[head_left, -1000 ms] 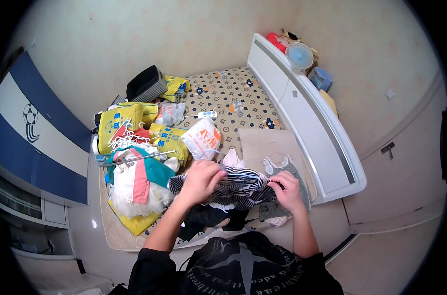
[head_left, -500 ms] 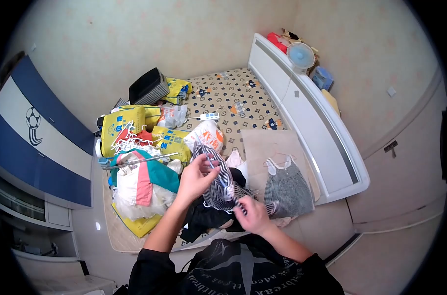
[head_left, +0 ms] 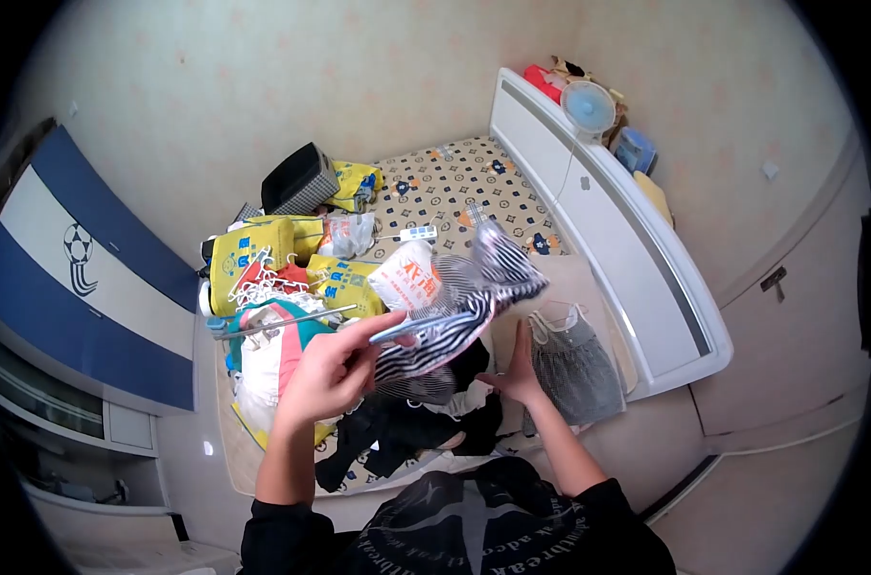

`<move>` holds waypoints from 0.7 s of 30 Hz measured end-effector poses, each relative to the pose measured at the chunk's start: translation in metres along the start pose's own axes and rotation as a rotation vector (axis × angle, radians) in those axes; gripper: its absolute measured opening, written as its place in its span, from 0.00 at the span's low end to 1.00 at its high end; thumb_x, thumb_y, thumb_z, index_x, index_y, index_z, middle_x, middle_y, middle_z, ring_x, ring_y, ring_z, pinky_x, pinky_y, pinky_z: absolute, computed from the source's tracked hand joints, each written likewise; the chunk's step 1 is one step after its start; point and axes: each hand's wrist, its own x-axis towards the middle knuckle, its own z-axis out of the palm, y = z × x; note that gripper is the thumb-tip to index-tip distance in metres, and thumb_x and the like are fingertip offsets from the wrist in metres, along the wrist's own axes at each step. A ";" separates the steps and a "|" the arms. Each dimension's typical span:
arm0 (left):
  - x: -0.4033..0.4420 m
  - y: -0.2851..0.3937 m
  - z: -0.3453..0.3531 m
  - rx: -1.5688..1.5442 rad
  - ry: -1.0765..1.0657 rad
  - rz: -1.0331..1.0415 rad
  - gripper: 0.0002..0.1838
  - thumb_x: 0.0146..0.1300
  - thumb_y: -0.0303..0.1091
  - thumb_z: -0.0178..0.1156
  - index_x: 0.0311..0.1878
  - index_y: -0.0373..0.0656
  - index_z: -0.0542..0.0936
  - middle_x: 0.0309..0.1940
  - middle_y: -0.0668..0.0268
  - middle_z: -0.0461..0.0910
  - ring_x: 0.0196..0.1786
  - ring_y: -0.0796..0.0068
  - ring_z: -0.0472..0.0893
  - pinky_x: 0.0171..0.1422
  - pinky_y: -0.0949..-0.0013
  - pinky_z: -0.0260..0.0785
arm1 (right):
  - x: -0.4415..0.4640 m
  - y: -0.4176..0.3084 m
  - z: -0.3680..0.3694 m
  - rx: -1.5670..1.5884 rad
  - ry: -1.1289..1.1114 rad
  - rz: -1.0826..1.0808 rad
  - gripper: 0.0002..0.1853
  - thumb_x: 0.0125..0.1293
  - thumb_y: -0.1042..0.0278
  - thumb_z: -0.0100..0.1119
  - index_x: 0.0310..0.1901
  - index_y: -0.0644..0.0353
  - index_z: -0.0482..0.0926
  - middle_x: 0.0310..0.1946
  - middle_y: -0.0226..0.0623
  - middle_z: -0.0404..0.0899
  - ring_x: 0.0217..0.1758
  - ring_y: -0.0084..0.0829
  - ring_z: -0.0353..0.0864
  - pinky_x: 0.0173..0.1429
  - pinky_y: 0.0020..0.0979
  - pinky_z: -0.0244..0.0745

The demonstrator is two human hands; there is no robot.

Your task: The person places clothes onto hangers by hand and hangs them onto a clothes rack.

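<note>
A black-and-white striped garment (head_left: 440, 340) hangs in the air over the bed, blurred by motion, its far part flung up to the right. My left hand (head_left: 335, 369) is closed on it at its left end, beside a light blue strip that looks like part of a hanger. My right hand (head_left: 517, 369) is apart from the garment, thumb and fingers spread, holding nothing. Right of that hand lies a grey checked dress (head_left: 577, 369) with white straps. Black clothes (head_left: 387, 431) lie below the striped garment.
Yellow bags (head_left: 248, 259), a white bag with orange print (head_left: 405, 276), white hangers (head_left: 263, 280) and a metal rod (head_left: 291, 320) lie on the bed's left half. Behind them are a dark basket (head_left: 301, 182) and a power strip (head_left: 418, 233). A white headboard (head_left: 617, 240) stands right.
The striped garment has swung up and to the right from its bunched position. My right hand has let go of it and opened. My left hand has moved slightly down and left, still holding it.
</note>
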 end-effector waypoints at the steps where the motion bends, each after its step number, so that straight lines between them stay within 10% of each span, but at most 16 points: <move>1: 0.000 0.010 -0.003 -0.014 -0.027 0.014 0.26 0.66 0.13 0.48 0.65 0.41 0.77 0.43 0.66 0.87 0.24 0.86 0.74 0.30 0.78 0.69 | 0.006 0.008 0.004 -0.034 0.043 -0.009 0.79 0.38 0.49 0.87 0.79 0.66 0.33 0.79 0.61 0.41 0.82 0.54 0.44 0.81 0.43 0.49; 8: 0.010 0.017 0.009 -0.263 -0.210 0.063 0.20 0.69 0.16 0.51 0.63 0.34 0.78 0.48 0.60 0.86 0.37 0.85 0.77 0.37 0.79 0.68 | -0.011 0.040 0.014 0.366 -0.141 -0.064 0.51 0.44 0.47 0.83 0.68 0.63 0.69 0.66 0.50 0.73 0.71 0.46 0.70 0.75 0.40 0.63; 11: 0.022 0.003 0.031 -0.446 -0.254 0.022 0.18 0.72 0.18 0.52 0.63 0.32 0.78 0.50 0.58 0.86 0.50 0.79 0.81 0.53 0.77 0.72 | -0.071 0.087 0.021 0.088 -0.427 0.401 0.45 0.54 0.38 0.72 0.68 0.57 0.72 0.65 0.51 0.75 0.70 0.49 0.72 0.71 0.38 0.69; 14: 0.041 -0.019 0.064 -0.631 -0.361 0.035 0.22 0.70 0.15 0.49 0.66 0.33 0.75 0.53 0.60 0.85 0.51 0.83 0.80 0.48 0.83 0.70 | -0.122 0.066 -0.032 0.155 -0.308 0.797 0.43 0.56 0.52 0.76 0.70 0.63 0.69 0.65 0.45 0.75 0.64 0.37 0.76 0.68 0.35 0.70; 16: 0.054 -0.027 0.085 -0.672 -0.481 -0.110 0.24 0.68 0.13 0.47 0.66 0.33 0.75 0.54 0.60 0.85 0.47 0.87 0.80 0.43 0.85 0.67 | -0.187 0.114 -0.039 0.570 0.216 0.492 0.34 0.61 0.65 0.72 0.67 0.65 0.72 0.59 0.40 0.80 0.61 0.37 0.79 0.66 0.36 0.72; 21: 0.088 -0.055 0.184 -0.955 -0.564 -0.314 0.19 0.70 0.17 0.51 0.64 0.29 0.74 0.52 0.54 0.85 0.20 0.92 0.63 0.22 0.84 0.53 | -0.322 0.174 -0.132 0.521 0.485 0.814 0.19 0.64 0.75 0.68 0.56 0.66 0.79 0.48 0.33 0.84 0.49 0.25 0.79 0.57 0.31 0.74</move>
